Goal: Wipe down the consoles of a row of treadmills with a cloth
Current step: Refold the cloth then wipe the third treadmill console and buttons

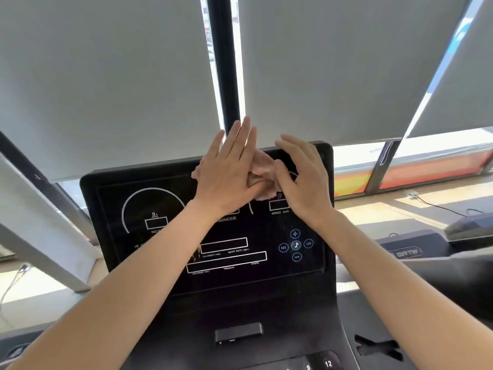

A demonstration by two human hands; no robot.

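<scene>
A black treadmill console (160,252) with white display outlines and round media buttons fills the middle of the view. A small pale pink cloth (260,169) is bunched against the upper part of the screen. My left hand (229,169) lies flat on the cloth's left side, fingers spread and pointing up past the console's top edge. My right hand (301,177) touches the cloth's right side with thumb and curled fingers. Most of the cloth is hidden under the two hands.
Grey roller blinds (106,76) and a black window post (222,62) stand behind the console. Another treadmill's console (410,249) is at the right. A black clip (238,332) and numbered keys (328,363) sit on the lower panel. A slanted grey beam (40,222) is at the left.
</scene>
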